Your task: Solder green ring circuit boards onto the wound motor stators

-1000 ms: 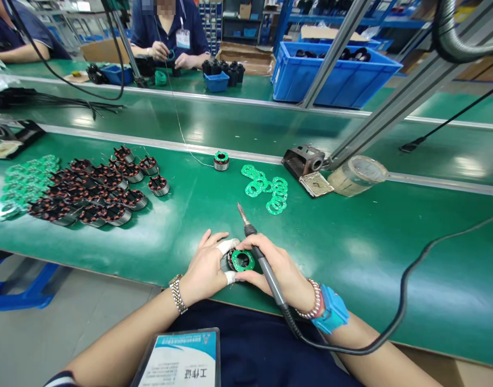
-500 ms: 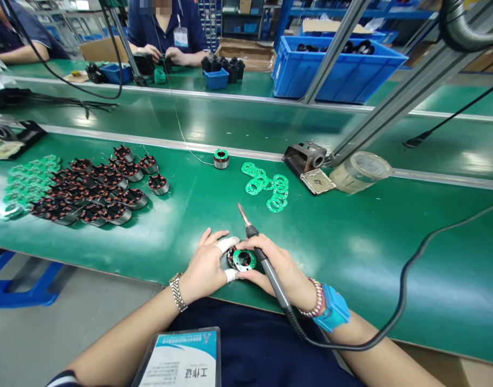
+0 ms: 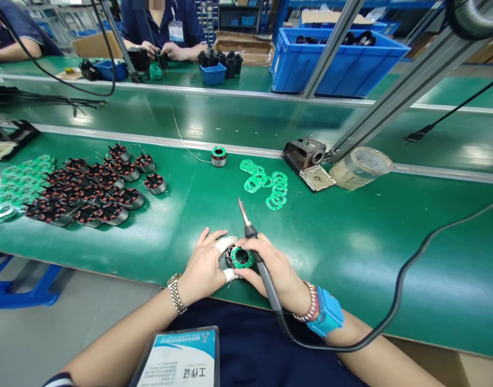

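My left hand (image 3: pixel 204 264), with white covers on thumb and forefinger, grips a motor stator (image 3: pixel 229 258) from its left side near the table's front edge. On the stator's top face lies a green ring-shaped circuit board (image 3: pixel 248 260). My right hand (image 3: pixel 275 269) pinches that board's right side between thumb and fingertips. A soldering iron (image 3: pixel 266 279) also rests in my right hand, its tip pointing up and away over the table. Farther back stands another stator (image 3: pixel 219 157) with a green board on top and a thin wire running to it.
Many bare stators (image 3: pixel 89 188) and a pile of green boards (image 3: pixel 23 183) lie at left. Loose ring boards (image 3: pixel 274 191) lie ahead. A soldering iron stand (image 3: pixel 305 156) and a cloudy tub (image 3: pixel 361 167) stand at right. The iron's cable (image 3: pixel 403 279) crosses the right side. A co-worker (image 3: pixel 161 32) sits opposite.
The green ring board has shifted slightly left and sits closer over the stator. My right hand and the soldering iron have moved a little left with it. The view has tilted slightly.
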`<state>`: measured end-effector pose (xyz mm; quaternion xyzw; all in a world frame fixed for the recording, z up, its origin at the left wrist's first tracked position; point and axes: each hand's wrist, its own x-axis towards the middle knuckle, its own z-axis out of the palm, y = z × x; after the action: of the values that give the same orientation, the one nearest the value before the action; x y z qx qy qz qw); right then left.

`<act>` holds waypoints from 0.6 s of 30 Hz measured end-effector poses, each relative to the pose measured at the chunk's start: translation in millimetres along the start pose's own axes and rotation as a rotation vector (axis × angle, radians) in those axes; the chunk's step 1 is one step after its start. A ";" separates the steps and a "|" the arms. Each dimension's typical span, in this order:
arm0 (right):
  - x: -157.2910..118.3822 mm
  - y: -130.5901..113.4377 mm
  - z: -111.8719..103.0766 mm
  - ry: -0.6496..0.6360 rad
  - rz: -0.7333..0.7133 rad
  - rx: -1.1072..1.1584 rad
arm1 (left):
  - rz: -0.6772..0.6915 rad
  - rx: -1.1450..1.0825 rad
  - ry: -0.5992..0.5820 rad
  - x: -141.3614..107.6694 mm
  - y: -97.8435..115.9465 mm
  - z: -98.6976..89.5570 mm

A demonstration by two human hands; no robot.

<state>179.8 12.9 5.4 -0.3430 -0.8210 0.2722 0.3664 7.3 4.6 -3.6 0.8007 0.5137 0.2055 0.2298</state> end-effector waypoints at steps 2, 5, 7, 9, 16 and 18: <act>-0.1 -0.4 1.5 0.020 0.004 -0.003 | 0.001 0.007 0.001 -0.2 0.1 0.3; -1.1 -2.2 5.2 0.069 0.031 -0.011 | -0.004 0.014 0.014 -0.8 0.8 0.9; -1.8 -3.4 7.5 0.096 0.052 -0.016 | -0.006 0.017 0.023 -1.1 1.6 1.3; -2.3 -4.2 9.4 0.111 0.063 -0.021 | -0.008 0.019 0.025 -1.3 2.5 1.6; -1.2 -3.7 8.0 0.072 0.047 -0.036 | -0.014 -0.004 0.026 -2.0 1.9 2.6; -3.3 -3.8 2.7 0.072 0.046 -0.030 | -0.003 -0.030 0.008 -3.2 1.1 0.4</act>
<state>177.9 7.5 5.2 -0.3770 -0.8030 0.2557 0.3843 7.0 1.2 -3.6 0.7955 0.5126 0.2162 0.2401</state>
